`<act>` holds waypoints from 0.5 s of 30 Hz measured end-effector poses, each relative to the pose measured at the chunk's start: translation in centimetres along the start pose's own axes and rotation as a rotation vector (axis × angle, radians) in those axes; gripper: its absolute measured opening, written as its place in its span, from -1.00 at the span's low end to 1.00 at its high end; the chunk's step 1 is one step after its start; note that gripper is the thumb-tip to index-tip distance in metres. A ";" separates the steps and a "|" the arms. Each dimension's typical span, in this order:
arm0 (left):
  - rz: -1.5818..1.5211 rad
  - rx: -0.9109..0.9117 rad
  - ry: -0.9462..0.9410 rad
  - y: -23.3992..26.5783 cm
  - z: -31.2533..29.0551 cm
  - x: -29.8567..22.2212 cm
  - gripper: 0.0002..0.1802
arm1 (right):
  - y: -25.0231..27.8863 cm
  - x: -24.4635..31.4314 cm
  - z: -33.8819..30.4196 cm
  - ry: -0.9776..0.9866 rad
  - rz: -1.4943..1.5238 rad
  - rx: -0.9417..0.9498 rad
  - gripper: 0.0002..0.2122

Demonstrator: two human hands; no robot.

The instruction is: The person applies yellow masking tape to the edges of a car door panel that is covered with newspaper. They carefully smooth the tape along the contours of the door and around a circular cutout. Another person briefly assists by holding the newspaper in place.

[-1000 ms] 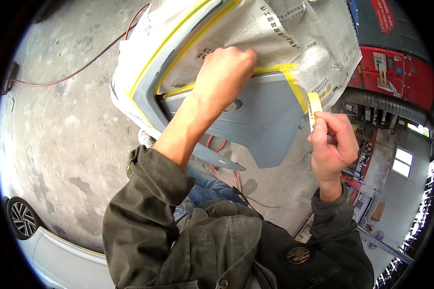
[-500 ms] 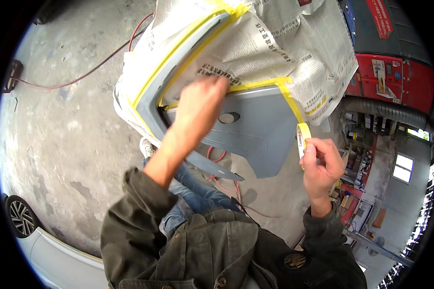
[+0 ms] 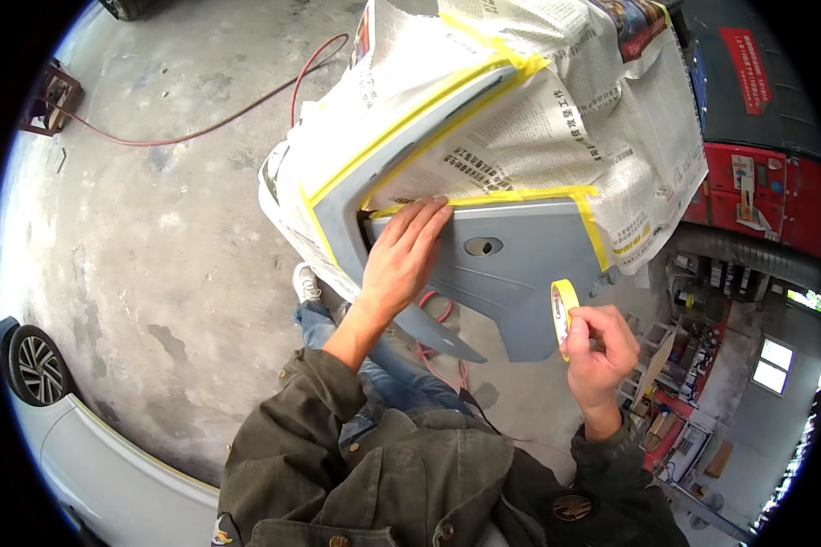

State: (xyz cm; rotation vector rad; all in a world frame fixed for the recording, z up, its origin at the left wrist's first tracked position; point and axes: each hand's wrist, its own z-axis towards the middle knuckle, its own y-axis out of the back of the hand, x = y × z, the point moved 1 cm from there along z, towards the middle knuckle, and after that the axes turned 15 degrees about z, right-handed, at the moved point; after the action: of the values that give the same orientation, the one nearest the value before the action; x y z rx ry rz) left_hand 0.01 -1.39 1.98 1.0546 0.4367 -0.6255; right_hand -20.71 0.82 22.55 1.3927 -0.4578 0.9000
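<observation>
Head: hands [image 3: 406,251] [image 3: 602,356] apart, tape roll [image 3: 560,314] near panel [image 3: 524,264] edge.

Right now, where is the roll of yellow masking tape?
In the head view, the roll of yellow masking tape is right of centre, pinched in the right hand, near the right edge of the grey body panel.

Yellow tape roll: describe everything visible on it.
The yellow tape roll is a narrow ring with a smooth, papery-looking yellow outer face and a pale inner side bearing printed marks. It is held up on edge, seen at a slant, with the thumb and fingers of the right hand gripping its right side. In the picture it overlaps the grey panel's right edge; whether they touch is unclear. No loose end can be made out.
</observation>
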 end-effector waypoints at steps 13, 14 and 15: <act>0.139 0.064 0.005 1.2 -3.6 1.7 -0.31 | -2.4 1.5 -1.5 -0.025 0.105 0.013 -0.88; 0.161 0.087 0.052 1.1 -4.1 1.8 -0.30 | -2.6 1.6 -1.7 -0.036 0.107 0.003 -0.88; 0.182 0.110 0.098 1.0 -4.4 1.9 -0.29 | -2.7 1.7 -2.0 -0.046 0.109 -0.007 -0.89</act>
State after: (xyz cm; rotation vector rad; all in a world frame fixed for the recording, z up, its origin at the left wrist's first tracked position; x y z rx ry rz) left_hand 1.96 2.42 -0.44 1.2184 0.3894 -0.4404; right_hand -18.06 3.32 21.72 1.3948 -0.5761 0.9547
